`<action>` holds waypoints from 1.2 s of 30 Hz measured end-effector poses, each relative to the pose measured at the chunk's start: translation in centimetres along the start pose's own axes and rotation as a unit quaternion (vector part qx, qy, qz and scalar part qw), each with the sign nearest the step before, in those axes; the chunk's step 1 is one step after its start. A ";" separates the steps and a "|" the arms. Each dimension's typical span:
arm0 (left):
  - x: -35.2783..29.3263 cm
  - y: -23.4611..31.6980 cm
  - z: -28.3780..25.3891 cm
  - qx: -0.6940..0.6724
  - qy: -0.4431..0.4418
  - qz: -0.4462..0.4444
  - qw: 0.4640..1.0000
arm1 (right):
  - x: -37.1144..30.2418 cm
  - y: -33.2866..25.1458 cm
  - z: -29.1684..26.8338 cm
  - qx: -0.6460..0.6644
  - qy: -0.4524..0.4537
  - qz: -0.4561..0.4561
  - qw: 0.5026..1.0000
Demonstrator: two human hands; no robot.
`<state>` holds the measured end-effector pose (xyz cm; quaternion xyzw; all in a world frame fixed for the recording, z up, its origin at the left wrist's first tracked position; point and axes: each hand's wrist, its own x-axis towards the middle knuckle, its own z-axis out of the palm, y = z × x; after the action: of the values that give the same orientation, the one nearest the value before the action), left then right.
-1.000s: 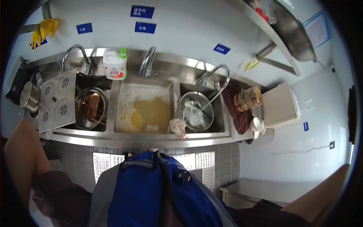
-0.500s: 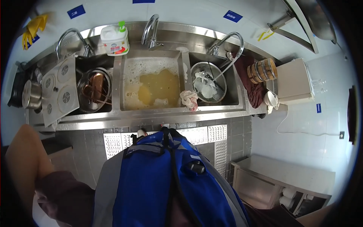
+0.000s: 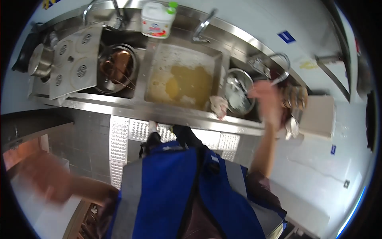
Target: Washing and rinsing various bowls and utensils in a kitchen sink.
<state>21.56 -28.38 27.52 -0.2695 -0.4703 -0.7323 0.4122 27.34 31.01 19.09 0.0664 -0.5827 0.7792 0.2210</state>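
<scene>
My right hand [image 3: 266, 97], smeared by motion, is above the right edge of the right sink. Nearest to it are a metal bowl [image 3: 232, 104] with white suds or ice-like lumps inside and the curved right faucet [image 3: 287, 65]. Whether it touches either, I cannot tell. Out to the lower left is my left hand [image 3: 47, 177], also badly blurred, away from the sinks and nothing visible in it. A crumpled whitish-pink rag [image 3: 219, 106] lies on the rim between the middle and right sinks. The middle sink [image 3: 219, 73] contains murky yellowish water with foam.
The left sink holds a metal basin [image 3: 107, 85] with brown items. A white panel with round burner-like patterns [image 3: 81, 71] leans beside a steel pot [image 3: 41, 61]. A white jug with green cap [image 3: 156, 22] stands behind. At right are a wooden barrel [image 3: 294, 96] and white box [image 3: 316, 117].
My right hand has come into view over the right sink, and my left hand into view at lower left. The whole view has tilted and shifted.
</scene>
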 end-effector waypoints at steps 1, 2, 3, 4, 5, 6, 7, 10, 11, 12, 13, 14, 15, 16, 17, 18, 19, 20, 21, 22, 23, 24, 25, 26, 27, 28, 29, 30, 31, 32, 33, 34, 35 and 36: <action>-7.0 -2.9 -5.1 0.063 0.002 -0.149 0.987 | 1.8 8.3 3.6 -0.220 -0.093 0.193 0.952; -13.0 -4.1 -6.5 0.223 0.053 -0.294 0.928 | 0.7 16.2 4.0 -0.241 -0.084 0.304 0.918; -18.2 -4.1 -7.6 0.265 0.145 -0.416 0.858 | -0.5 22.5 5.8 -0.194 -0.033 0.377 0.905; -24.3 -3.8 -9.9 0.306 0.181 -0.505 0.786 | -2.2 30.1 3.4 -0.378 -0.157 0.383 0.828; -30.1 -2.3 -12.1 0.388 0.102 -0.521 0.753 | -4.4 35.8 4.4 -0.535 -0.212 0.349 0.740; -33.0 -1.2 -11.3 0.390 0.156 -0.613 0.669 | -5.7 39.7 5.0 -0.677 -0.252 0.298 0.624; -36.5 1.0 -12.2 0.352 0.160 -0.651 0.653 | -5.6 42.5 6.1 -0.663 -0.269 0.296 0.633; -37.7 4.4 -10.5 0.383 0.177 -0.672 0.608 | -7.5 48.5 8.5 -0.527 -0.258 0.525 0.617; -37.1 5.1 -9.9 0.406 0.171 -0.671 0.596 | -7.9 50.1 8.9 -0.511 -0.195 0.564 0.618; -36.4 5.8 -9.4 0.438 0.155 -0.664 0.586 | -8.4 51.3 9.0 -0.496 -0.133 0.603 0.610; -36.3 2.7 -9.8 0.398 0.115 -0.682 0.603 | -9.7 55.6 0.1 -0.512 -0.086 0.611 0.598; -37.2 -2.0 -10.2 0.334 0.067 -0.702 0.626 | -9.3 57.1 -11.5 -0.687 -0.122 0.406 0.590; -36.7 1.8 -10.8 0.390 0.090 -0.696 0.597 | -9.9 57.4 -2.1 -0.645 -0.187 0.429 0.604; -36.1 5.6 -10.4 0.447 0.104 -0.656 0.599 | -8.6 51.7 8.8 -0.536 -0.206 0.439 0.690; -35.4 4.5 -10.0 0.453 0.075 -0.628 0.629 | -5.9 48.3 9.4 -0.537 -0.207 0.441 0.689; -34.7 2.6 -9.9 0.440 0.068 -0.624 0.642 | -3.3 46.1 9.1 -0.563 -0.242 0.395 0.685; -34.0 0.4 -9.4 0.432 0.063 -0.624 0.648 | -1.6 44.6 8.5 -0.587 -0.277 0.348 0.676; -33.3 -1.9 -8.7 0.419 0.024 -0.618 0.664 | -0.1 43.6 7.7 -0.593 -0.269 0.346 0.676; -32.1 -4.0 -7.6 0.405 -0.017 -0.612 0.679 | 1.0 42.4 6.6 -0.626 -0.272 0.323 0.655; -30.5 -5.9 -6.1 0.410 -0.058 -0.611 0.675 | 1.8 41.3 6.0 -0.655 -0.279 0.301 0.635; -29.0 -7.9 -4.3 0.418 -0.096 -0.606 0.670 | 2.7 40.0 5.8 -0.656 -0.276 0.297 0.637; -28.0 -9.9 -3.0 0.412 -0.128 -0.604 0.670 | 3.5 38.4 5.7 -0.685 -0.259 0.242 0.636; -27.2 -11.8 -1.6 0.407 -0.159 -0.602 0.668 | 4.3 36.8 5.5 -0.711 -0.242 0.187 0.633; -26.7 -14.0 0.0 0.374 -0.175 -0.577 0.705 | 5.2 35.2 5.2 -0.710 -0.241 0.184 0.635; -26.2 -16.2 1.8 0.340 -0.192 -0.550 0.738 | 5.9 33.7 4.8 -0.719 -0.231 0.116 0.645; -25.1 -18.1 4.1 0.342 -0.251 -0.520 0.741 | 6.5 32.4 4.4 -0.726 -0.216 0.049 0.651; -24.2 -20.4 6.2 0.340 -0.309 -0.486 0.743 | 7.2 31.2 4.0 -0.730 -0.208 0.049 0.650; -24.0 -22.6 7.5 0.330 -0.343 -0.451 0.755 | 7.9 30.4 3.9 -0.719 -0.213 0.028 0.661; -23.9 -24.7 8.9 0.317 -0.376 -0.417 0.764 | 8.4 29.7 3.5 -0.708 -0.219 0.009 0.671; -23.8 -26.8 11.0 0.364 -0.384 -0.341 0.777 | 8.6 29.5 2.8 -0.700 -0.211 -0.042 0.681; -23.3 -28.6 13.0 0.411 -0.386 -0.261 0.783 | 8.9 29.2 2.6 -0.701 -0.207 -0.044 0.681; -23.0 -30.3 14.8 0.439 -0.387 -0.213 0.783 | 9.2 28.9 2.6 -0.667 -0.208 -0.100 0.709; -22.8 -31.7 16.2 0.465 -0.387 -0.165 0.779 | 9.4 28.8 2.7 -0.629 -0.208 -0.155 0.733; -22.7 -32.9 17.1 0.462 -0.392 -0.163 0.779 | 9.3 29.1 2.7 -0.628 -0.217 -0.132 0.736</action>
<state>5.16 2.36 1.42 -0.2291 -0.9102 -0.3145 0.1419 6.39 24.49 -2.31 0.1562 -0.9570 0.1642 0.1813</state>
